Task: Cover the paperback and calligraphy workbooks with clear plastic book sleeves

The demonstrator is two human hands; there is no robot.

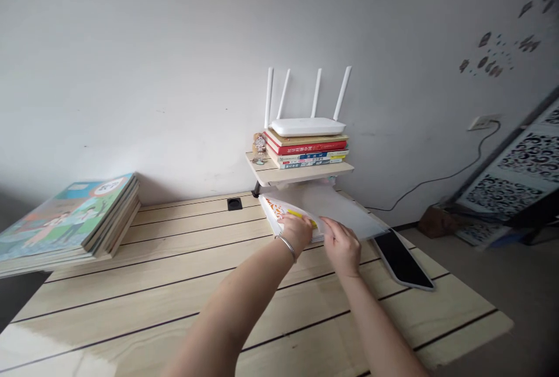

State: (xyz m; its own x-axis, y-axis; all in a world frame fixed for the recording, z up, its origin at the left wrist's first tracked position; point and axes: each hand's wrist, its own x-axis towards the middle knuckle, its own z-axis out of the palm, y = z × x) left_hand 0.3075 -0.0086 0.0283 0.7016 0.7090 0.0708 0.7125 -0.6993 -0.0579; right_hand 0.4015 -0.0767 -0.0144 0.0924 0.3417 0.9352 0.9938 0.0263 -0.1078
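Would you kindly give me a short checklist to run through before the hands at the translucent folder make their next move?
1. Right hand has the edge of the translucent folder: ok, pinched.
2. Left hand has a firm hold: cannot tell, its fingertips are hidden; an orange-patterned sheet shows beside it.
3. Folder clear of the black panel: not ok, its right corner appears to overlap the panel's far end.
4. Router supported: ok, it sits on the books on the small shelf.
5. Picture-book stack apart from both hands: ok, it lies at the left.
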